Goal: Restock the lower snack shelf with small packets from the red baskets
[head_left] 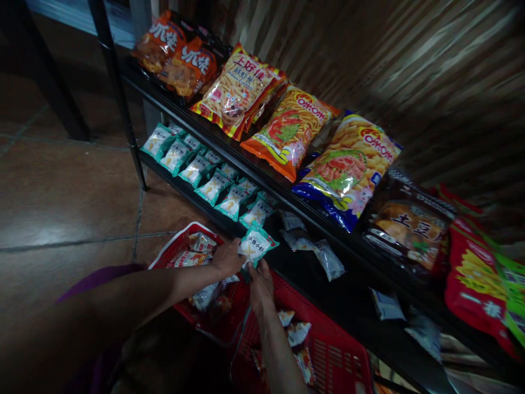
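Observation:
Between both hands is a small teal-and-white snack packet (256,244), held just in front of the lower shelf (283,257). My left hand (228,257) grips its left edge with closed fingers. From below, my right hand (261,282) pinches the packet's bottom edge. A row of matching teal snack packets (213,186) stands on the lower shelf, up and left of my hands. Under my forearms are two red baskets: the left basket (164,250) contains several small packets, and the right basket (336,345) has a few orange-and-white ones.
Large snack bags, such as an orange bag (289,128) and a blue-edged bag (348,167), line the upper shelf. Loose silvery packets (328,260) lie on the lower shelf to the right. A black shelf post (118,98) rises at the left above the tiled floor (69,208).

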Action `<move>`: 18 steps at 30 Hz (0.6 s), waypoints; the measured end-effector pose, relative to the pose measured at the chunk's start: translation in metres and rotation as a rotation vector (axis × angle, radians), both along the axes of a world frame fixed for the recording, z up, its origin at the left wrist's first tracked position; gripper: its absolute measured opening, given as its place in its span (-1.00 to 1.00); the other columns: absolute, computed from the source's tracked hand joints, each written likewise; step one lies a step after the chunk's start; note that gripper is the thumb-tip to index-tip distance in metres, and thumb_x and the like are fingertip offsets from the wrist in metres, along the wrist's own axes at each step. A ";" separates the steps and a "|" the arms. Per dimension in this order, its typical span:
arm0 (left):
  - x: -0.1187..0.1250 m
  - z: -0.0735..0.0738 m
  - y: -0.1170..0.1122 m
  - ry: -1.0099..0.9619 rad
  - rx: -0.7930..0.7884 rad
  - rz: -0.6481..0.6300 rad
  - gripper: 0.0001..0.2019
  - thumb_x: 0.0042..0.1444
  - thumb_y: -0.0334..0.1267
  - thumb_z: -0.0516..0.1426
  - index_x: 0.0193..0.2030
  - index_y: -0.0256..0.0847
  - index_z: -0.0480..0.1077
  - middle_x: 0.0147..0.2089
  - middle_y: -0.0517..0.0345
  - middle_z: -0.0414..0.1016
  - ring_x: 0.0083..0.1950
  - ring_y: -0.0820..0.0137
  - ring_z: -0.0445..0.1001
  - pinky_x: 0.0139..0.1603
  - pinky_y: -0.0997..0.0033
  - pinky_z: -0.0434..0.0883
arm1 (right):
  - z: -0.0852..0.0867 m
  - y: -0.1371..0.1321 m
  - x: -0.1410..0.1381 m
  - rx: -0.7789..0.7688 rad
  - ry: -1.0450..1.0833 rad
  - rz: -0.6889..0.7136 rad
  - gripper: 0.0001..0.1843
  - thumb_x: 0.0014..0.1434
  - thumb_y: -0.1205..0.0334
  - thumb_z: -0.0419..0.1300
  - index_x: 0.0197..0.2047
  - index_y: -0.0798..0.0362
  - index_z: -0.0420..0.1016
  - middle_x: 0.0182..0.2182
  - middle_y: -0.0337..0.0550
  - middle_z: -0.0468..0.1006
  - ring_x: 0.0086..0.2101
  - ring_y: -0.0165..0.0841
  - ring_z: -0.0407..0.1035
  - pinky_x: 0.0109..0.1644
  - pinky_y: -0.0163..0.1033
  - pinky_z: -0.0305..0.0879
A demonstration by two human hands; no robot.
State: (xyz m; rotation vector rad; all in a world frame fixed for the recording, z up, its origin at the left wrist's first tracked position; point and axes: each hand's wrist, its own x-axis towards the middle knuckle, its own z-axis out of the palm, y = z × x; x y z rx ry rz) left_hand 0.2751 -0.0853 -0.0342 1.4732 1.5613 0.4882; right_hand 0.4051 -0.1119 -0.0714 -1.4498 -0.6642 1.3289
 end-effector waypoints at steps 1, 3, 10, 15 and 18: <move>0.002 0.001 0.004 0.008 0.021 0.014 -0.52 0.08 -0.20 0.09 0.15 -0.31 0.23 0.09 -0.18 0.42 0.14 0.11 0.38 0.11 0.22 0.29 | 0.001 0.006 0.001 0.023 -0.019 -0.010 -0.37 -0.24 0.14 0.40 -0.02 -0.04 0.43 -0.17 -0.21 0.60 -0.11 -0.33 0.45 0.07 -0.16 0.30; 0.007 0.002 0.012 0.004 0.081 0.032 -0.47 0.07 -0.17 0.11 0.16 -0.34 0.20 0.08 -0.17 0.42 0.13 0.13 0.38 0.11 0.25 0.30 | 0.002 0.019 0.003 0.056 -0.053 -0.014 -0.37 -0.25 0.14 0.39 -0.03 -0.03 0.44 -0.18 -0.22 0.60 -0.11 -0.33 0.45 0.07 -0.17 0.29; 0.015 0.001 0.042 0.049 0.290 0.080 -0.36 0.11 -0.25 0.08 0.31 -0.38 -0.01 0.13 -0.16 0.34 0.16 0.19 0.32 0.17 0.27 0.25 | -0.002 0.061 0.013 0.051 -0.189 0.055 -0.38 -0.23 0.16 0.38 -0.01 -0.03 0.45 -0.21 -0.21 0.61 -0.18 -0.31 0.47 -0.06 -0.18 0.38; 0.020 -0.011 0.053 0.100 0.382 0.113 -0.38 0.14 -0.25 0.03 0.34 -0.30 -0.03 0.08 -0.11 0.36 0.09 0.15 0.35 0.10 0.20 0.29 | -0.005 0.078 0.012 0.038 -0.176 0.100 -0.36 -0.17 0.13 0.36 0.04 -0.04 0.40 -0.20 -0.20 0.61 -0.17 -0.31 0.48 -0.06 -0.17 0.39; 0.021 -0.017 0.058 0.135 0.422 0.096 -0.36 0.16 -0.27 0.01 0.36 -0.29 -0.10 0.08 -0.10 0.36 0.08 0.15 0.35 0.08 0.18 0.29 | -0.008 0.082 0.011 0.016 -0.202 0.094 -0.36 -0.16 0.11 0.35 0.05 -0.04 0.39 -0.17 -0.20 0.60 -0.15 -0.29 0.48 -0.04 -0.16 0.39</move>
